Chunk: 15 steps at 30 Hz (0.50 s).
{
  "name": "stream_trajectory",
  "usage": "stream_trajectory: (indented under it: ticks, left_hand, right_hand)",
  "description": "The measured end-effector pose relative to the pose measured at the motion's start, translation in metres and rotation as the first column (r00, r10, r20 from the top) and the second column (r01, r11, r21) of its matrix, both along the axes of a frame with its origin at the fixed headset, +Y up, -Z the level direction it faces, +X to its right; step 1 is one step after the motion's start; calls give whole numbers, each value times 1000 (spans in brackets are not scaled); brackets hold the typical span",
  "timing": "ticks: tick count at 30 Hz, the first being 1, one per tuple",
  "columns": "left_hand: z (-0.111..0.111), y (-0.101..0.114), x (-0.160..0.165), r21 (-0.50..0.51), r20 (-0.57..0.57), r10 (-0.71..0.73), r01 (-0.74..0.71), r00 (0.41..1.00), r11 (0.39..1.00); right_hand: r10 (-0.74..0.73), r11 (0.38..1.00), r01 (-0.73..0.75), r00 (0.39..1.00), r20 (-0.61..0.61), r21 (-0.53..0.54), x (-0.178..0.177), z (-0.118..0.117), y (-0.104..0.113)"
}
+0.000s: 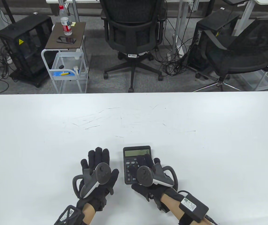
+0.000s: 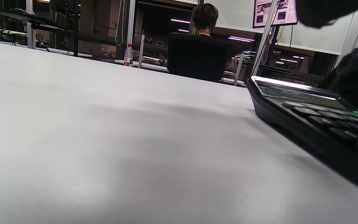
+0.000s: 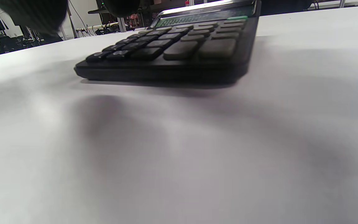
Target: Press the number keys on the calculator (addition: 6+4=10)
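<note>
A black calculator (image 1: 134, 154) lies on the white table (image 1: 134, 121) near the front edge; its display reads 6. My right hand (image 1: 145, 166) hovers over the keypad with fingers spread across the right part of the keys; whether a fingertip touches a key is hidden. My left hand (image 1: 97, 161) lies flat on the table just left of the calculator, fingers extended, holding nothing. The calculator also shows in the left wrist view (image 2: 315, 118) and in the right wrist view (image 3: 179, 46). Blurred dark fingertips (image 3: 33, 12) hang at the top left of the right wrist view.
Two black office chairs (image 1: 134, 35) and a small cart with a bottle (image 1: 66, 23) and a phone stand beyond the table's far edge. A cabled box (image 1: 192, 206) is strapped to my right forearm.
</note>
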<state>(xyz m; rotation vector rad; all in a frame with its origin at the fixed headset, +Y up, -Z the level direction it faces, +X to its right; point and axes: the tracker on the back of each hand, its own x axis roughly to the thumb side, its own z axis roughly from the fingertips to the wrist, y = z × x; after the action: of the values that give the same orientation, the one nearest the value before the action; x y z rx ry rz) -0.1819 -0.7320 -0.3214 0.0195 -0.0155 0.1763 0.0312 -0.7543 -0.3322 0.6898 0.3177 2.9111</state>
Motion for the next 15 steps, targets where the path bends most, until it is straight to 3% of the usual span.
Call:
stream_trajectory:
  ticks: [15]
  left_hand:
    - [0, 0, 0, -11, -6, -2, 2, 1000, 1000]
  right_hand:
    - [26, 1000, -26, 1000, -6, 2, -17, -2, -12]
